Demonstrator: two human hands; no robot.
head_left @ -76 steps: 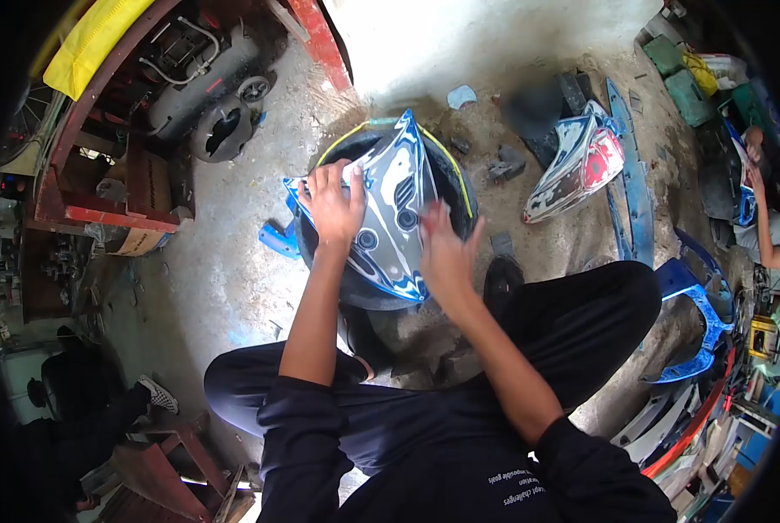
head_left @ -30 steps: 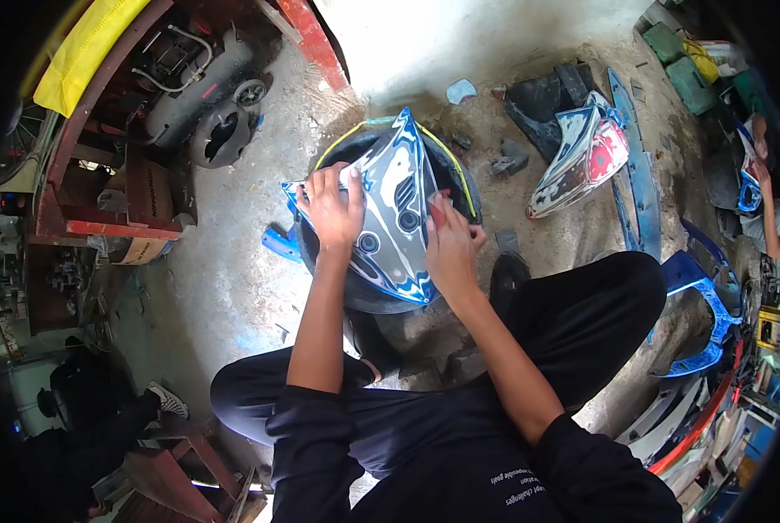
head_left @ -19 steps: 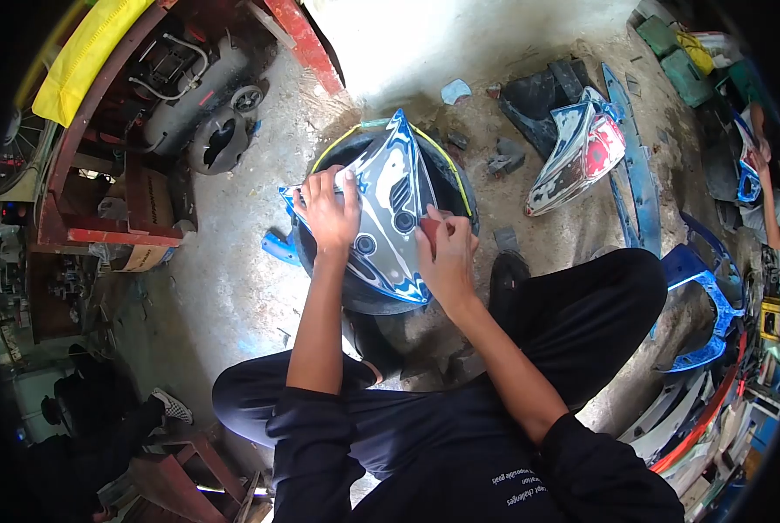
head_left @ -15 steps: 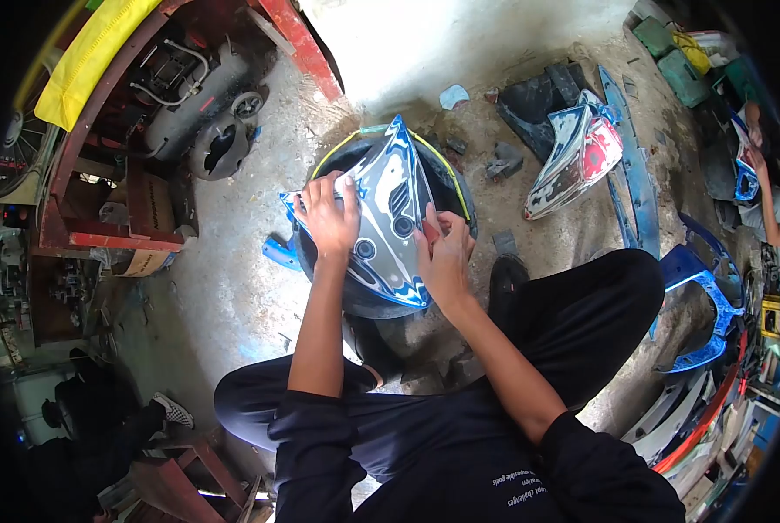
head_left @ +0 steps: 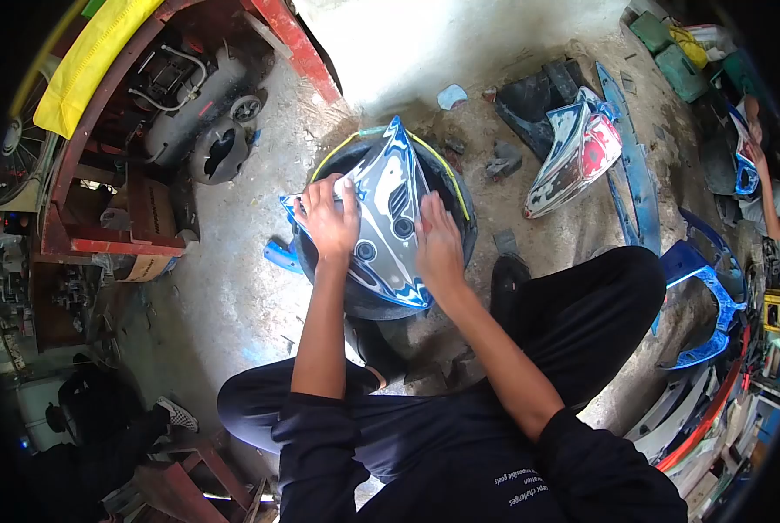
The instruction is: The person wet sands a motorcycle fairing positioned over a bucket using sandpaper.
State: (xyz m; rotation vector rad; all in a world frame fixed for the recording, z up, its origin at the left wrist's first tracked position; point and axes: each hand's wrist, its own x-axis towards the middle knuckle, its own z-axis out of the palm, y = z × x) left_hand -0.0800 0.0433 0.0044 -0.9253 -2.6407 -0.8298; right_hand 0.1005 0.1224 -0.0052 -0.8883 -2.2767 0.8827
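right hand (head_left: 442,261): fingers straightened since the earlier frame's pinch, laid flat over a red pad (head_left: 426,226), mostly hidden, at the panel's right edge.
left hand (head_left: 327,222): fingers spread, resting on the left edge.
panel (head_left: 383,213): across the tub (head_left: 364,307), one tip over the far rim; middle seemingly worn to grey and white, blue left at edges.
beyond: second panel (head_left: 573,161), red patch.

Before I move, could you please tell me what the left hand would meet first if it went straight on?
The left hand, resting on the fairing panel, would probably meet the yellow strip along the far rim of the black tub, though depth is unclear.
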